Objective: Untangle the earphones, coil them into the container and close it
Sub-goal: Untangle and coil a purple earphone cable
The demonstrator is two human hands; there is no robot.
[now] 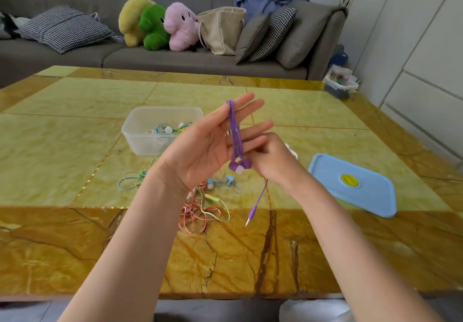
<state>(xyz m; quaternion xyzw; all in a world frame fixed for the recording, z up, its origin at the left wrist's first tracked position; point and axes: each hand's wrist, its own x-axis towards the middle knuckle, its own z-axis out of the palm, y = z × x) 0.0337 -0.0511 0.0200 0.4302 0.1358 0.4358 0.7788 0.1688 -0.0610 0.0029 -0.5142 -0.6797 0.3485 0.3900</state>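
Currently, the left hand [200, 153] is raised palm-up above the table [75, 126], fingers straight and spread, w/ the purple earphones [235, 136] looped over the fingertips and running down across the palm. Both purple earbuds hang at the lower palm edge; the plug end dangles below, at approx. 5 o'clock from the hand. The right hand [273, 158] sits just beside, at 3 o'clock, fingers curled at the cord near the earbuds; actual pinch cannot be confirmed. The clear container [140, 133] stands open at 10 o'clock from the hands, w/ several earphones inside. Its blue lid [370, 196] lies flat on the table at 4 o'clock, well apart from it. A tangle of pink, green and blue earphones [203, 206] lies on the table beneath the wrists.
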